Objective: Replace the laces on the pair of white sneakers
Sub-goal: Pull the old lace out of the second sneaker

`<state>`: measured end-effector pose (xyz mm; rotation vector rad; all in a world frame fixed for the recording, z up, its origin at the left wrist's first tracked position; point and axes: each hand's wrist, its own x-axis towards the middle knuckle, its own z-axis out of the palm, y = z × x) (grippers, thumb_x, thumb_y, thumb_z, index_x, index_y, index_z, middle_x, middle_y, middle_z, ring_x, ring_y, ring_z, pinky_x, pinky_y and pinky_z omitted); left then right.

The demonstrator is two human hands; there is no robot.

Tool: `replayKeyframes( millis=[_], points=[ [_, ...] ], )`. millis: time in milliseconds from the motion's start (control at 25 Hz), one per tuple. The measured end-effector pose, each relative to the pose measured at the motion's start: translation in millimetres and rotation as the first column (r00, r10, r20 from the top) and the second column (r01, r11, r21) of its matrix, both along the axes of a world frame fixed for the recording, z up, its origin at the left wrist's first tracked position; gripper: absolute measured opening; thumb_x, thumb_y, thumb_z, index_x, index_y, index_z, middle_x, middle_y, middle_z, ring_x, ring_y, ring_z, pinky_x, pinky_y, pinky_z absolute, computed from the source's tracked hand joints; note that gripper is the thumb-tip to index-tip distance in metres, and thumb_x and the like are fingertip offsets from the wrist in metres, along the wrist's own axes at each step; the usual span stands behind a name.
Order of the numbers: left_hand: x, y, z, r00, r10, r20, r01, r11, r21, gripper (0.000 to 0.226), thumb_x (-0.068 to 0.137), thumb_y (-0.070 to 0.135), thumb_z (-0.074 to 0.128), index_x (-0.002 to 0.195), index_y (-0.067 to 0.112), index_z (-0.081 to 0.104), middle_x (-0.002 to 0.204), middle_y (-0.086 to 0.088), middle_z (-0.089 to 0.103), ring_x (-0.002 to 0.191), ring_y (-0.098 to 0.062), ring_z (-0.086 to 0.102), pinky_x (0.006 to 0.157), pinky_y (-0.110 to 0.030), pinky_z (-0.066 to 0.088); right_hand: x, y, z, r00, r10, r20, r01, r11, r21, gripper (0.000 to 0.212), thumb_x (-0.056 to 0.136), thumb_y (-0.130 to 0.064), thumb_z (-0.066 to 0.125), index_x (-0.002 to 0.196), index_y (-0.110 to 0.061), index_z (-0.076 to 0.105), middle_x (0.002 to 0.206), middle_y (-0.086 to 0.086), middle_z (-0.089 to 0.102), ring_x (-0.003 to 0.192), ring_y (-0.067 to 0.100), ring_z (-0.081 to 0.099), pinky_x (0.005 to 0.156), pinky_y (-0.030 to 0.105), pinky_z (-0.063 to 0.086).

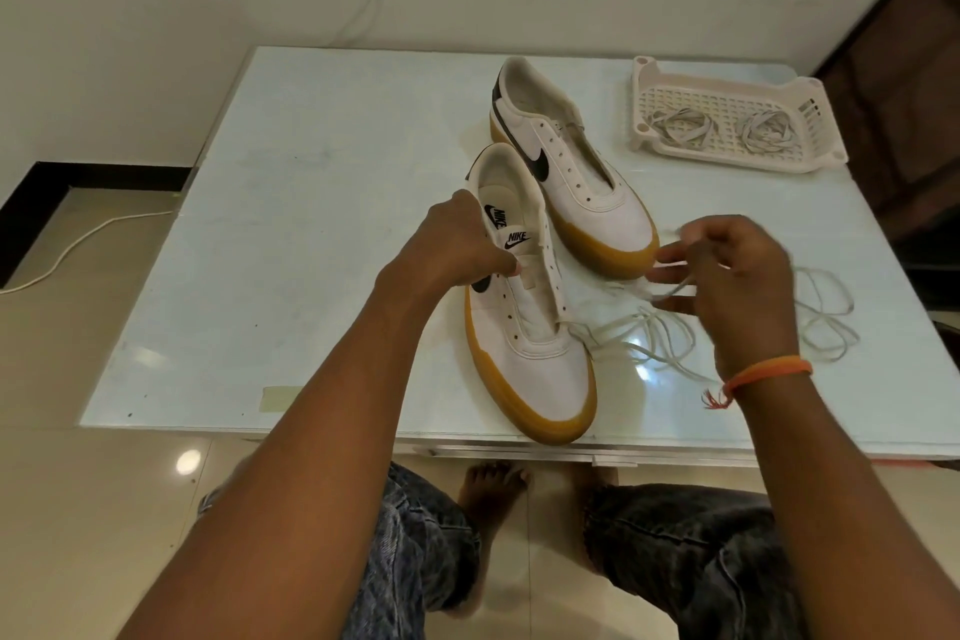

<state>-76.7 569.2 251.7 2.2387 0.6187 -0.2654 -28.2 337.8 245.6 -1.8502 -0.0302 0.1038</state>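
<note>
From the head view, our left hand (460, 244) grips the side of the near sneaker (524, 307) at the table's (291, 224) front edge, while our right hand (727, 276) pinches a loose white lace (670, 327) trailing beside it. The far sneaker (571, 161) sits just behind, eyelets bare, and two bundled laces (722, 127) lie in the white basket (644, 88) farther right.

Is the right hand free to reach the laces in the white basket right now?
Probably not yet: the right hand is pinching a loose lace beside the near sneaker. Nothing stands between it and the basket.
</note>
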Motion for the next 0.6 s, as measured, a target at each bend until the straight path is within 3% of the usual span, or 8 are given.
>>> replayKeyframes(
  millis=[80,120,240,320,360,480,560,600],
  points=[
    [0.7,-5.3,-0.3,1.000,-0.013,-0.001,0.013,0.999,0.038,0.070,0.074,0.033,0.083,0.128,0.011,0.043,0.116,-0.006,0.057,0.083,-0.014,0.058,0.063,-0.022,0.047,-1.9,4.7,12.8,0.973,-0.114,-0.198,0.159,0.960,0.230,0.008,0.098,-0.011,0.051,0.099,-0.006,0.058,0.083,0.013,0.066,0.086,0.039,0.070,0.056,0.037,0.059],
    [1.2,-7.0,-0.4,1.000,-0.016,0.003,0.015,0.999,0.043,0.071,0.074,0.033,0.083,0.128,0.011,0.042,0.113,-0.005,0.057,0.076,-0.011,0.057,0.056,-0.019,0.044,-6.1,11.7,19.2,0.968,-0.064,-0.242,0.134,0.949,0.285,0.009,0.099,-0.009,0.051,0.101,-0.003,0.056,0.084,0.015,0.066,0.086,0.040,0.070,0.058,0.036,0.059],
    [4.2,-5.8,-0.8,1.000,-0.022,-0.018,0.023,0.998,0.052,0.065,0.074,0.030,0.083,0.124,0.011,0.045,0.106,-0.004,0.060,0.070,-0.011,0.059,0.052,-0.019,0.044,-24.6,44.4,33.6,0.913,0.349,-0.211,-0.232,0.870,0.434,0.011,0.098,-0.008,0.051,0.103,0.000,0.056,0.091,0.016,0.068,0.089,0.033,0.071,0.070,0.041,0.061],
    [4.9,-1.2,-0.9,0.999,-0.035,0.000,0.035,0.999,-0.023,0.062,0.072,0.025,0.084,0.122,0.009,0.051,0.103,-0.005,0.062,0.077,-0.015,0.064,0.059,-0.026,0.053,-33.4,56.0,34.3,0.846,0.516,-0.133,-0.470,0.840,0.270,0.019,0.098,-0.015,0.053,0.112,-0.005,0.062,0.105,0.010,0.069,0.095,0.022,0.070,0.068,0.041,0.061],
    [4.4,2.5,-0.3,0.999,-0.035,0.040,0.038,0.994,-0.100,0.067,0.071,0.025,0.085,0.127,0.011,0.051,0.107,-0.004,0.063,0.086,-0.017,0.065,0.064,-0.029,0.056,-33.3,56.7,32.3,0.861,0.502,-0.086,-0.492,0.863,0.112,0.022,0.098,-0.019,0.054,0.115,-0.010,0.064,0.106,0.005,0.068,0.096,0.016,0.069,0.064,0.039,0.061],
    [2.2,9.2,4.3,0.984,0.103,0.146,-0.054,0.951,-0.303,0.067,0.081,0.025,0.078,0.139,0.020,0.046,0.124,0.002,0.055,0.108,-0.019,0.057,0.071,-0.027,0.051,-13.8,30.3,21.5,0.968,0.249,0.021,-0.239,0.948,-0.211,0.015,0.096,-0.020,0.057,0.097,-0.013,0.070,0.091,0.004,0.070,0.078,0.014,0.070,0.053,0.038,0.060],
    [5.5,8.8,4.6,0.944,0.224,0.242,-0.157,0.951,-0.267,0.037,0.090,0.023,0.068,0.126,0.020,0.061,0.119,-0.001,0.062,0.105,-0.014,0.060,0.070,-0.021,0.048,-1.1,3.9,12.3,0.960,0.265,-0.096,-0.278,0.835,-0.474,0.014,0.093,-0.017,0.058,0.086,-0.013,0.070,0.081,0.008,0.071,0.064,0.020,0.070,0.055,0.042,0.060],
    [6.9,6.6,4.1,0.912,0.262,0.315,-0.199,0.955,-0.219,0.026,0.092,0.022,0.064,0.118,0.020,0.066,0.113,0.000,0.066,0.099,-0.010,0.062,0.070,-0.017,0.047,0.7,-4.7,6.4,0.910,0.349,-0.225,-0.411,0.680,-0.607,0.012,0.091,-0.018,0.060,0.086,-0.015,0.071,0.081,0.007,0.071,0.064,0.021,0.070,0.059,0.043,0.061]
  ],
)
